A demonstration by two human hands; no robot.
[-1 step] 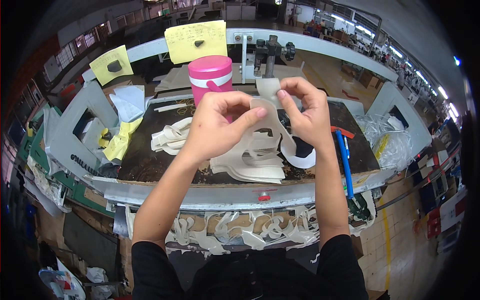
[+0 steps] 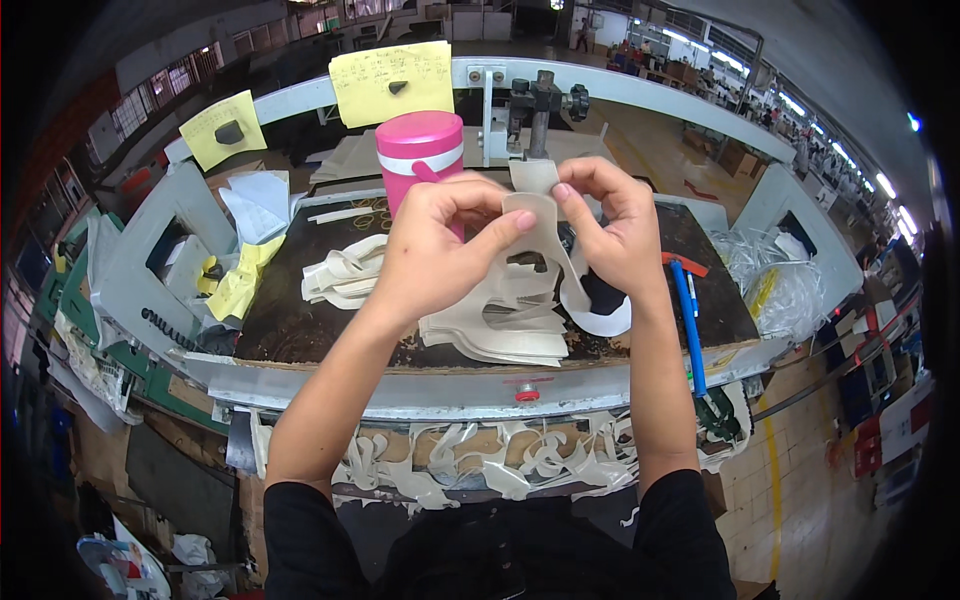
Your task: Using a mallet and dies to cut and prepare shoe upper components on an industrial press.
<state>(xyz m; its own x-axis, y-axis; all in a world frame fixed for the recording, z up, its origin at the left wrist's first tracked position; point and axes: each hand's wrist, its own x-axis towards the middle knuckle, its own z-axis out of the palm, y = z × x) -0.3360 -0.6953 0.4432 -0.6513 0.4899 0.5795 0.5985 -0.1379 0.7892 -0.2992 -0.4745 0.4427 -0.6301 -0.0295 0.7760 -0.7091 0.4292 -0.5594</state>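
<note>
Both my hands are raised above the dark work board (image 2: 290, 300). My left hand (image 2: 435, 245) pinches a thin, off-white cut sheet piece (image 2: 532, 222) between thumb and fingers. A second off-white cut piece (image 2: 533, 175) stands just behind it, its edge pinched by my right hand (image 2: 612, 225). Whether the two pieces are joined lower down, I cannot tell. A curved off-white band (image 2: 605, 323) hangs or lies below my right hand. Beneath my hands lies a stack of similar cut pieces (image 2: 505, 342), partly hidden. Another bundle of pieces (image 2: 343, 272) rests to the left.
Behind my left hand stands a pink jug (image 2: 420, 140) with a white band. A blue pen-like tool (image 2: 690, 325) lies at right, near clear plastic bags (image 2: 795, 295). Yellow paper sheets (image 2: 390, 82) hang on the grey frame (image 2: 290, 103). Off-white scraps (image 2: 510, 475) fill the front trough.
My left hand has shifted slightly to the right with its piece. The piece behind it sits a little lower and further left. My right hand has hardly moved.
</note>
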